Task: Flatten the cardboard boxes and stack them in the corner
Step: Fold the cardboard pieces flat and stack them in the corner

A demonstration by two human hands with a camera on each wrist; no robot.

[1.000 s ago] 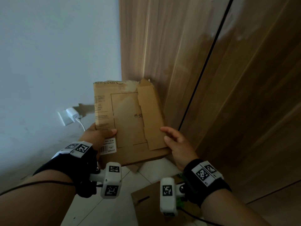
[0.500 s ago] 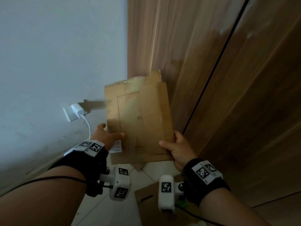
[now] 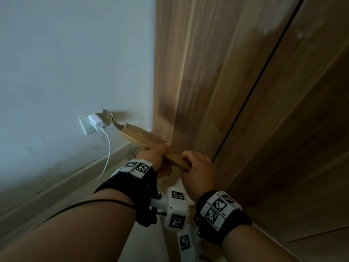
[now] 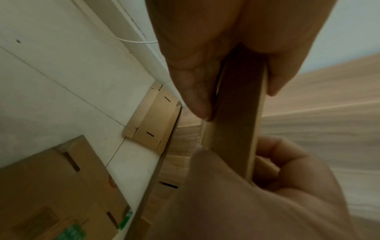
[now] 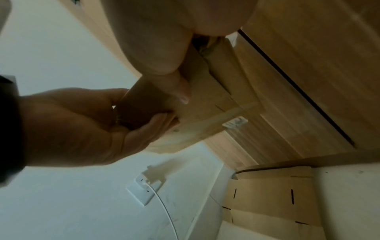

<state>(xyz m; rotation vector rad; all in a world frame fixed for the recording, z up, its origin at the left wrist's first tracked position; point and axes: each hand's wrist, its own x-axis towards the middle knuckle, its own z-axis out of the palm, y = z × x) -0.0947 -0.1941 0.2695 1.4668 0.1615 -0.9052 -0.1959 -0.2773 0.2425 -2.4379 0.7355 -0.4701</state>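
The flattened cardboard box (image 3: 145,140) is in the air in front of the corner, seen nearly edge-on, its torn far end pointing toward the wall socket (image 3: 86,124). Your left hand (image 3: 153,157) pinches its near end, thumb on top and fingers beneath. Your right hand (image 3: 198,171) grips the same end just beside it, fingers curled round the edge. Below, another flattened box (image 5: 267,198) with black slot marks lies on the pale floor (image 4: 61,91) in the corner, against the wooden panel (image 3: 245,91). A white charger (image 3: 95,121) sits in the socket, and its cable (image 3: 107,154) hangs down.
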